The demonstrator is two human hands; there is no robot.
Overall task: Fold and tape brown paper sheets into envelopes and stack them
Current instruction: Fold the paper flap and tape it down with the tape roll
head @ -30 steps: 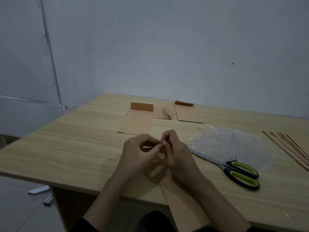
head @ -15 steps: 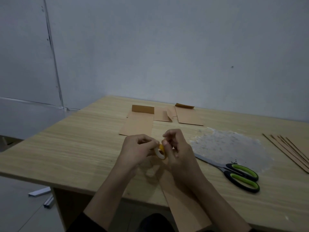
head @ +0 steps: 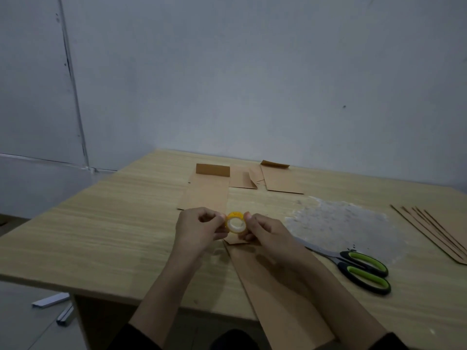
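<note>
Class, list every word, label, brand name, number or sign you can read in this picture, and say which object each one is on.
No text can be read anywhere in this view.
Tape roll, pinched between the left hand and right hand: any print on it is too blurred to tell.
Scissors: no brand or marking shows.
Brown paper sheet and folded envelopes: plain.
</note>
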